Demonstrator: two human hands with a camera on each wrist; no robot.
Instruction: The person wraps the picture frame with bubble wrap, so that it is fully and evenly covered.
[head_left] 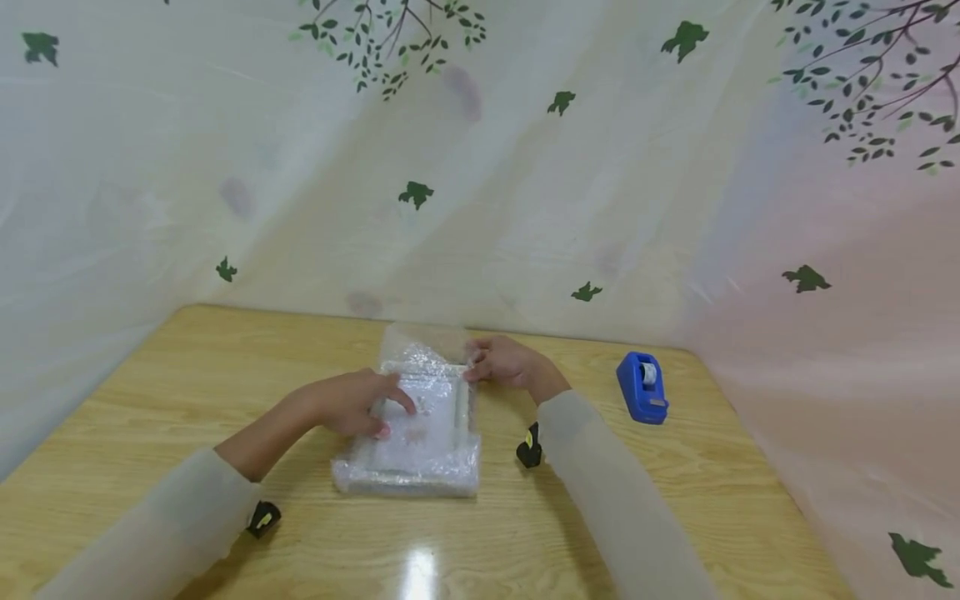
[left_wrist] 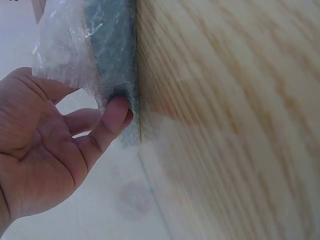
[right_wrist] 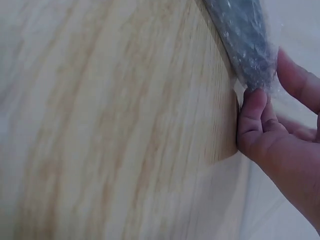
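Observation:
A white picture frame (head_left: 420, 417) lies flat on the table, covered in clear bubble wrap (head_left: 438, 482). A loose flap of wrap sticks out past its far end. My left hand (head_left: 352, 404) is at the frame's left side, a finger and the thumb over its face. In the left wrist view, curled fingertips of the left hand (left_wrist: 55, 135) meet the wrapped edge. At the far right corner, my right hand (head_left: 506, 362) pinches the wrap. Seen from the right wrist, the fingers of the right hand (right_wrist: 280, 130) close round the wrapped corner, low by the tabletop.
A blue tape dispenser (head_left: 642, 387) with a roll of tape stands at the right of the wooden table (head_left: 300, 550). A pale curtain (head_left: 495, 233) printed with leaves hangs behind the table's far edge and along its sides.

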